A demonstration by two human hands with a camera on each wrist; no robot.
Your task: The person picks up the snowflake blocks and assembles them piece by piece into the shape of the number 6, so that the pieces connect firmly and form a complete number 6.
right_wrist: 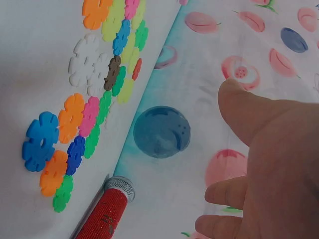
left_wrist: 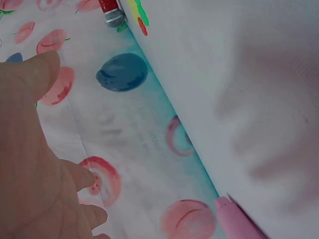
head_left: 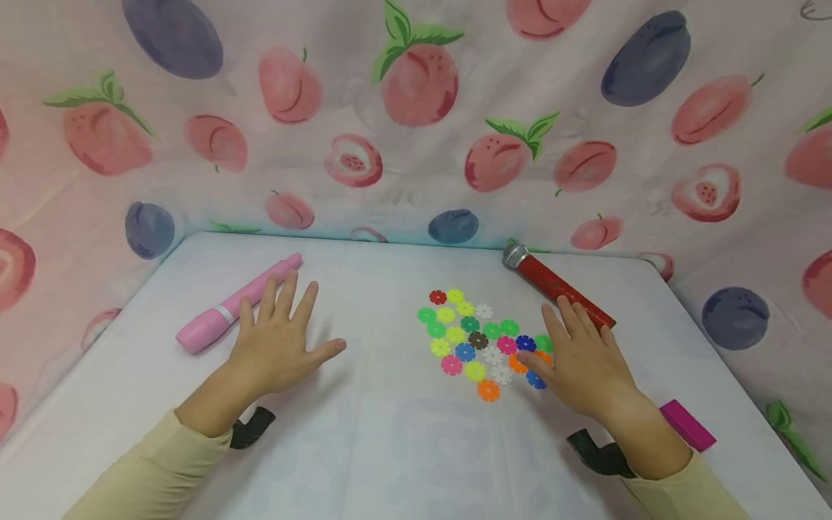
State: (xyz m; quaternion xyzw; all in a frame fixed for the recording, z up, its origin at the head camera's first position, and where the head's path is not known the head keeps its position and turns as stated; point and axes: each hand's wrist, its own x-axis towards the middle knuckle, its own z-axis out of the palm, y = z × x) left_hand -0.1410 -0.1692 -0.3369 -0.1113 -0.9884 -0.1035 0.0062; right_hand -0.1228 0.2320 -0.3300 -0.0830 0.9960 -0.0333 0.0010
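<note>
White cloth covers the table (head_left: 390,448), and a sheet printed with peaches and plums (head_left: 416,94) is hung up behind it and at both sides. Two hands are laid flat on the table, palms down. The left hand (head_left: 276,347) is spread wide, with its fingers straight and apart, and nothing is held in it. A pink pen (head_left: 237,303) is seen just beside its fingertips, lying at a slant near the left edge; whether it is touched cannot be told. In the left wrist view only the tip of the pink pen (left_wrist: 239,221) is seen. The right hand (head_left: 581,361) is also laid flat, with fingers straight and a little apart, and nothing is gripped. A bunch of little flower discs (head_left: 481,339) in many colours is spread flat in the middle of the table. The right side of the bunch is touched by the thumb of the right hand, and a few discs are partly hidden under it. A red tube (head_left: 559,287) with a silver cap is laid at a slant just behind the right hand's fingers. A small pink block (head_left: 687,425) is seen beside the right wrist. Cream sleeves are worn on both arms, and a black strap is seen at each wrist.
</note>
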